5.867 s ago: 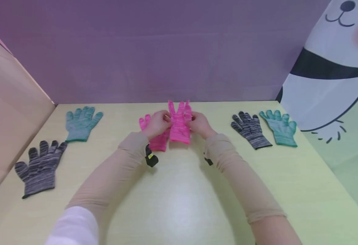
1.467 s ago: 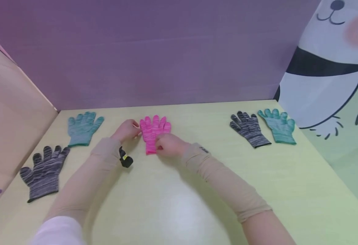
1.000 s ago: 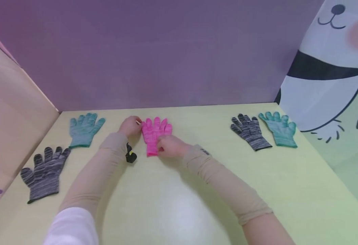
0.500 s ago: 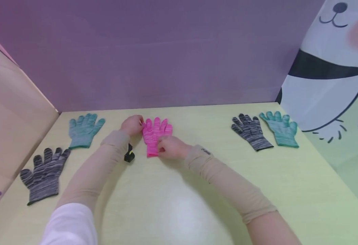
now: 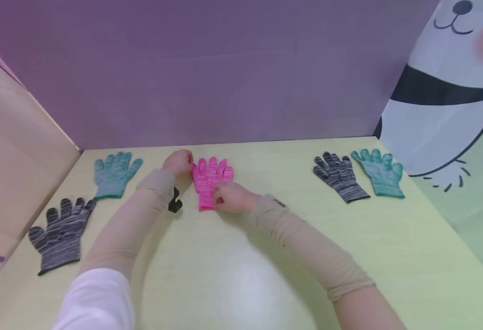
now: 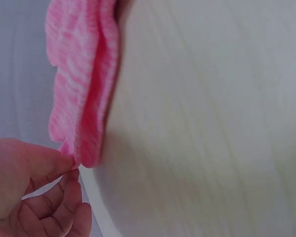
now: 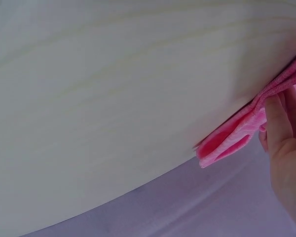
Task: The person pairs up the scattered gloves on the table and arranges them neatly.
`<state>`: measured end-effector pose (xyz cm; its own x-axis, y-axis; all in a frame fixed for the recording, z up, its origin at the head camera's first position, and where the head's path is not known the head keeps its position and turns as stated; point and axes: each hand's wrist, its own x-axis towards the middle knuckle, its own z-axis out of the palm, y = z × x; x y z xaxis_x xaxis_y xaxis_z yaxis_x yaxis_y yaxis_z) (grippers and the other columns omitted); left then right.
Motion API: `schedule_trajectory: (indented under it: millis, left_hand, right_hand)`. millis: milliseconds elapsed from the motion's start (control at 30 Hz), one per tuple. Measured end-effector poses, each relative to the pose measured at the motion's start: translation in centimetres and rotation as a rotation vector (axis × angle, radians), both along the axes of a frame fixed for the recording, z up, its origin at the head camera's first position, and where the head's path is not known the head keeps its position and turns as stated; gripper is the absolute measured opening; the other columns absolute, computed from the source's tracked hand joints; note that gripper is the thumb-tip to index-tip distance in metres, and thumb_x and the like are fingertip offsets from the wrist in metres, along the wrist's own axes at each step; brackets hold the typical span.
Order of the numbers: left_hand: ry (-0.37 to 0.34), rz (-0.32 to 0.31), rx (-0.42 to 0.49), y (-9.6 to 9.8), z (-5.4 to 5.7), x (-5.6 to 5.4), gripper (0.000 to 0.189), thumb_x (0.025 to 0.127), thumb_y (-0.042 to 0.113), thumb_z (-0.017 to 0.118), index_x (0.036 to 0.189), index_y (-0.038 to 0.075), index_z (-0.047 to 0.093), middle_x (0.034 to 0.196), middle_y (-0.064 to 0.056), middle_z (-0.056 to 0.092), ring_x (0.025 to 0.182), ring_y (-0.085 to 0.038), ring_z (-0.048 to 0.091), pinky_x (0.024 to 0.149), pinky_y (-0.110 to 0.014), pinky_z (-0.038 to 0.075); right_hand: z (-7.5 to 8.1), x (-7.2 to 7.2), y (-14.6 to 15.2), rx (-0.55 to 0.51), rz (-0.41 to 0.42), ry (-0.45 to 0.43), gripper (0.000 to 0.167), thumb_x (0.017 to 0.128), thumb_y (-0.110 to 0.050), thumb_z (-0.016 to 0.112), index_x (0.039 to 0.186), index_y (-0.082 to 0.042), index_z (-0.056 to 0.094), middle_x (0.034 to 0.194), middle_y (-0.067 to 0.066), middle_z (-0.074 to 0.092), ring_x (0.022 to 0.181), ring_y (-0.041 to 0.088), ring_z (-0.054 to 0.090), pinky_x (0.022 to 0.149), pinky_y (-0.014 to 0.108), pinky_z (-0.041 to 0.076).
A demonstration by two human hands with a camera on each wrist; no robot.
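Observation:
Two pink knit gloves lie stacked at the table's back middle, fingers pointing away; the upper glove (image 5: 203, 181) covers nearly all of the lower one. In the left wrist view the lower glove (image 6: 93, 143) shows as a second layer beneath the upper. My left hand (image 5: 178, 162) pinches the tip of the upper glove's leftmost finger between thumb and forefinger, lifting it slightly. At the right edge of the cuff, my right hand (image 5: 234, 198) holds the pink fabric between thumb and fingers; the right wrist view shows the thumb (image 7: 278, 118) against the layered edge.
On the left lie a teal glove (image 5: 113, 176) and, nearer, a dark grey glove (image 5: 63, 238). Another grey glove (image 5: 342, 178) and another teal glove (image 5: 381, 174) lie side by side at the right. A purple panel (image 5: 224, 82) stands behind the table.
Earlier both hands held one pink glove up beside the other; now it lies on top of it. The left hand has since shifted right onto the fingertip. The right hand stays by the cuff.

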<state>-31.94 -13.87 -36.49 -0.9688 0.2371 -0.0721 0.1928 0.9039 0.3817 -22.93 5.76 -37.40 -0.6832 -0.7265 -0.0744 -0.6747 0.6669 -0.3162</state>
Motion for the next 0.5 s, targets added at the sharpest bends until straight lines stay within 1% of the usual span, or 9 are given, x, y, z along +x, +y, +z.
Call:
schedule_trajectory:
  millis: [100,233,367,500]
  left_hand:
    - [-0.028,-0.001,-0.028,-0.06,-0.27,-0.21,0.014,0.086,0.015,0.056,0.089,0.001,0.059,0.092,-0.016,0.062,0.088,-0.032,0.057,0.079,-0.044,0.047]
    - [-0.054,0.005,-0.042,-0.28,-0.76,-0.42,0.017,0.088,0.016,0.054,0.093,0.000,0.060,0.095,-0.017,0.063,0.090,-0.032,0.058,0.080,-0.044,0.048]
    - [-0.042,-0.002,-0.037,-0.36,-0.96,-0.72,0.017,0.088,0.014,0.051,0.093,0.001,0.061,0.095,-0.017,0.063,0.090,-0.032,0.058,0.081,-0.045,0.048]
    - [-0.030,-0.009,-0.043,-0.25,-0.88,-0.94,0.015,0.088,0.012,0.051,0.091,0.001,0.060,0.093,-0.016,0.063,0.089,-0.031,0.058,0.080,-0.044,0.048]
  right_hand:
    - [-0.22,-0.15,0.06,-0.003,0.005,0.007,0.006,0.086,-0.012,0.066,0.087,-0.007,0.068,0.088,0.003,0.059,0.080,0.013,0.051,0.075,0.023,0.047]
    - [-0.48,-0.18,0.09,-0.007,0.013,0.020,0.007,0.087,-0.013,0.065,0.083,-0.007,0.067,0.086,0.003,0.057,0.078,0.012,0.050,0.074,0.023,0.047]
    - [-0.40,-0.14,0.13,-0.001,0.010,0.027,0.008,0.087,-0.013,0.066,0.081,-0.007,0.066,0.084,0.002,0.056,0.076,0.012,0.048,0.073,0.024,0.046]
    - [-0.20,-0.05,0.14,0.007,0.006,0.021,0.008,0.087,-0.014,0.066,0.082,-0.007,0.066,0.084,0.002,0.055,0.077,0.012,0.048,0.074,0.024,0.046]
